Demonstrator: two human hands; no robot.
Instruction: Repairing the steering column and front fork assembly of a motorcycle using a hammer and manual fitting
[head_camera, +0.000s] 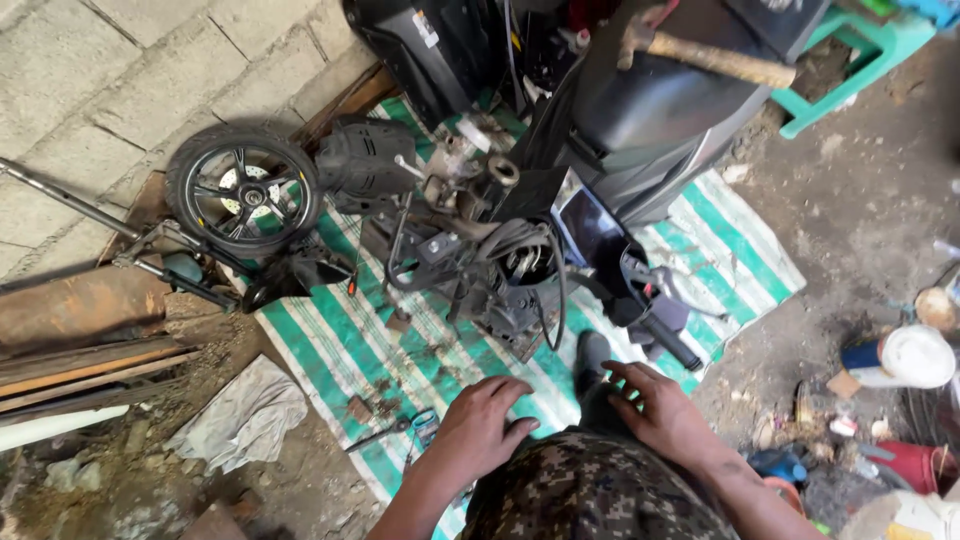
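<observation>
- Left hand (478, 428) rests on the camouflage-trousered knee (590, 490), fingers loosely apart, holding nothing.
- Right hand (660, 408) rests beside it, fingers spread, empty.
- Stripped scooter (520, 230) lies mid-tarp (330, 340).
- Loose wheel (245, 192) stands at the tarp's far-left edge.

Soft, even daylight, fairly bright; weak shadows under the scooter (560, 200); mild glare on its black panels; edges slightly stretched, hands faintly blurred.
</observation>
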